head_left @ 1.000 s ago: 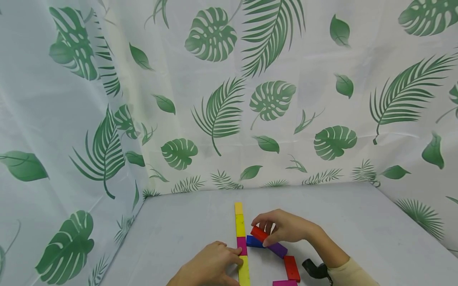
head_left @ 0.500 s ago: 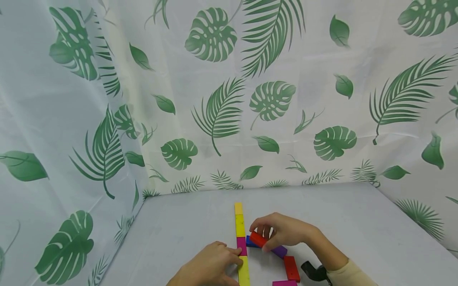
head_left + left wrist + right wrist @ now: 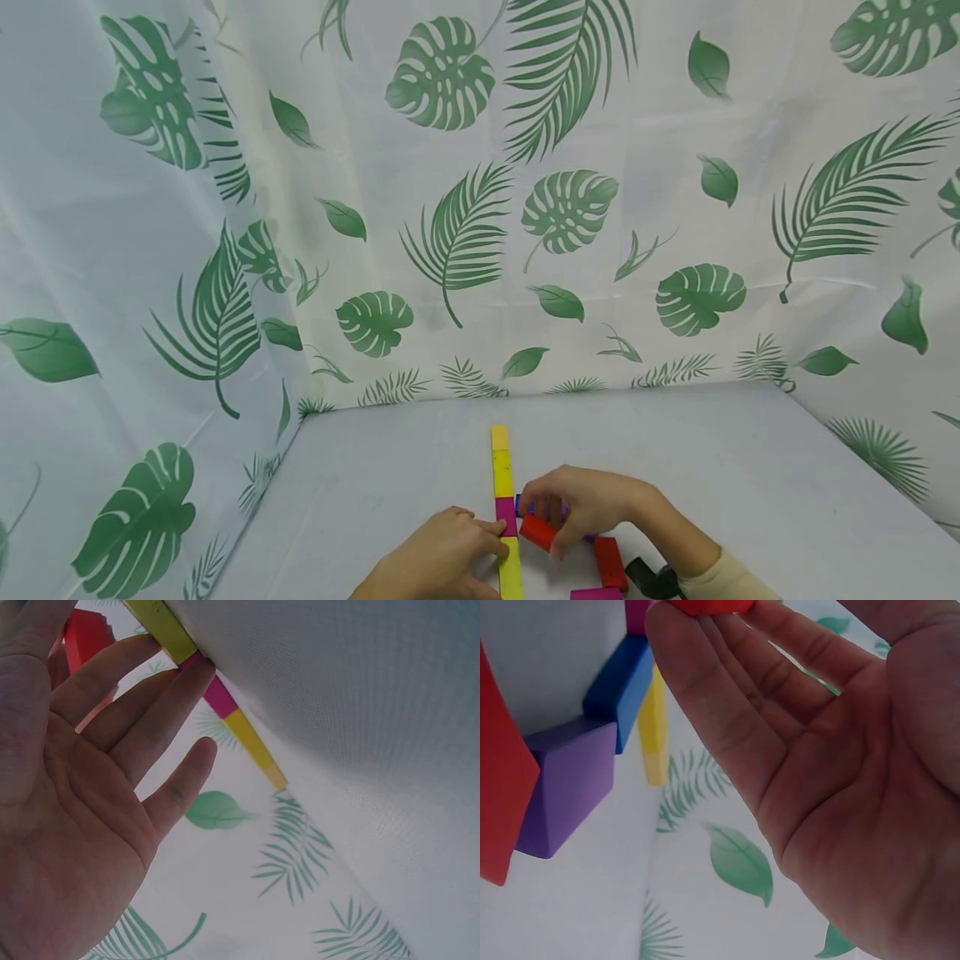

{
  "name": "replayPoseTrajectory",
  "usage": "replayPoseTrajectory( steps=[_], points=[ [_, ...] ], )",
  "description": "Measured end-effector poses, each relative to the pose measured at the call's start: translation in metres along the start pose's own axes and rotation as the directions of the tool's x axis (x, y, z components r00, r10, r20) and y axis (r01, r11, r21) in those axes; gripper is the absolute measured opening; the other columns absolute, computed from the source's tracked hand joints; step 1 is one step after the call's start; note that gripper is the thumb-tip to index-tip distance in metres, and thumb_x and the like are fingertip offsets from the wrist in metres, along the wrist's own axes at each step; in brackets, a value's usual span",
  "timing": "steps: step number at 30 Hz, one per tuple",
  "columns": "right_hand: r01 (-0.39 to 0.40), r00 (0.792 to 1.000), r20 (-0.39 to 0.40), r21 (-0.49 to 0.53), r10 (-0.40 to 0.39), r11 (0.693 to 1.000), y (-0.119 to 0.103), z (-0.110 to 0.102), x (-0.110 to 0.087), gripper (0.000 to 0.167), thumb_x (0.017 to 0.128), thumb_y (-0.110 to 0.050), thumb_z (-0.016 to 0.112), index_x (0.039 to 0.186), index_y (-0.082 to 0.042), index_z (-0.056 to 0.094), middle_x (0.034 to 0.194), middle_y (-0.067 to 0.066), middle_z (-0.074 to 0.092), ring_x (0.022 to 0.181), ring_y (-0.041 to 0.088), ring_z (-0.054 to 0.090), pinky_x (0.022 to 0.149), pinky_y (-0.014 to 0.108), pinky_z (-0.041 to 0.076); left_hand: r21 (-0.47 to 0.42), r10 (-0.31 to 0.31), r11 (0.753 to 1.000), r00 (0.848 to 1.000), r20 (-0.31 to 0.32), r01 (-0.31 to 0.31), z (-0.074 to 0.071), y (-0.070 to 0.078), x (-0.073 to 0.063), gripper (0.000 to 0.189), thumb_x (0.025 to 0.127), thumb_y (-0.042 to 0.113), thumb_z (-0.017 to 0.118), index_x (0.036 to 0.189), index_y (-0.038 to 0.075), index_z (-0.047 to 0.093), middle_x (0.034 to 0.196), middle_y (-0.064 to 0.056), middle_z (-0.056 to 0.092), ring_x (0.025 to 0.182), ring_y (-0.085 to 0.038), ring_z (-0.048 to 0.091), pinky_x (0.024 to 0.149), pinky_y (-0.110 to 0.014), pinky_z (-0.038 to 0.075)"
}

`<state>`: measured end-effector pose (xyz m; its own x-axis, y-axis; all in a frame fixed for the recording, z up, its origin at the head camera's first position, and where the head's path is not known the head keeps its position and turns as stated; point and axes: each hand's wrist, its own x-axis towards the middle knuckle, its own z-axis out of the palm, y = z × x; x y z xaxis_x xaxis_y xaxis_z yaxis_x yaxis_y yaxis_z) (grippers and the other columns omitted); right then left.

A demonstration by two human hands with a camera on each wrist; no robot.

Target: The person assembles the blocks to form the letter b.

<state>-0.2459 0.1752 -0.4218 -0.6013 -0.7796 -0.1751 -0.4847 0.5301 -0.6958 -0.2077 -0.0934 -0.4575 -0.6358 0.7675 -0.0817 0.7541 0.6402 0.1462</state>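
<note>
In the head view, a straight row of blocks runs away from me: a yellow block (image 3: 511, 571) nearest, then a magenta block (image 3: 506, 515), another yellow block (image 3: 502, 473) and a pale yellow end piece (image 3: 499, 437). My left hand (image 3: 442, 557) touches the row's left side with extended fingertips, near the magenta block. My right hand (image 3: 592, 504) pinches a red block (image 3: 537, 532) just right of the row. Behind that hand, a blue block (image 3: 619, 694) and a purple block (image 3: 574, 784) are mostly hidden from the head view; the right wrist view shows them standing end to end.
A second red block (image 3: 611, 562) lies right of the held one, with another magenta block (image 3: 597, 594) at the bottom edge. The black wrist camera (image 3: 651, 577) sits by the right sleeve. A leaf-patterned curtain (image 3: 480, 208) encloses the white table (image 3: 390, 467).
My right hand has come down and nearer with the red block, from over the blue and purple blocks to in front of them. The left hand stays in place.
</note>
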Motion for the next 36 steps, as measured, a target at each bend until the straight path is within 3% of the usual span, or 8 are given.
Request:
replayPoseTrajectory(
  steps=[8,16,28,36],
  points=[
    [0.023,0.999,0.039,-0.008,-0.023,1.0,0.001,0.003,0.001,0.044,0.082,-0.019,0.088,0.121,-0.021,0.069,0.095,-0.014,0.069,0.087,0.007,0.064,0.079,0.022,0.056,-0.053,-0.053,0.997,0.998,0.042,0.055,-0.001,0.001,0.002,0.047,0.083,0.061,0.08,0.124,0.039,0.075,0.138,0.015,0.067,0.113,-0.001,0.063,0.105,-0.035,0.051],
    [-0.049,0.997,0.066,-0.007,0.049,0.999,-0.001,0.01,0.005,0.042,0.08,-0.018,0.09,0.116,-0.023,0.068,0.093,-0.013,0.067,0.084,0.007,0.064,0.076,0.02,0.057,-0.051,-0.036,0.998,0.999,0.036,0.038,0.0,-0.001,0.002,0.048,0.083,0.061,0.08,0.125,0.038,0.075,0.135,0.016,0.068,0.112,0.0,0.063,0.106,-0.037,0.051],
    [-0.104,0.99,0.081,-0.108,0.113,0.989,-0.002,0.018,0.008,0.043,0.078,-0.023,0.092,0.112,-0.03,0.067,0.089,-0.014,0.065,0.081,0.004,0.064,0.071,0.02,0.057,-0.011,0.018,1.0,1.0,-0.013,-0.018,0.001,-0.001,0.001,0.048,0.083,0.06,0.081,0.124,0.036,0.076,0.133,0.017,0.069,0.108,0.002,0.064,0.102,-0.034,0.052],
    [-0.11,0.984,0.128,-0.107,0.123,0.988,-0.002,0.022,0.009,0.044,0.079,-0.021,0.091,0.114,-0.029,0.066,0.092,-0.015,0.067,0.083,0.003,0.065,0.075,0.019,0.057,-0.037,-0.002,0.999,1.0,0.0,0.002,0.0,0.0,0.001,0.048,0.083,0.059,0.082,0.124,0.036,0.076,0.132,0.017,0.07,0.11,0.002,0.064,0.102,-0.034,0.052]
  ],
)
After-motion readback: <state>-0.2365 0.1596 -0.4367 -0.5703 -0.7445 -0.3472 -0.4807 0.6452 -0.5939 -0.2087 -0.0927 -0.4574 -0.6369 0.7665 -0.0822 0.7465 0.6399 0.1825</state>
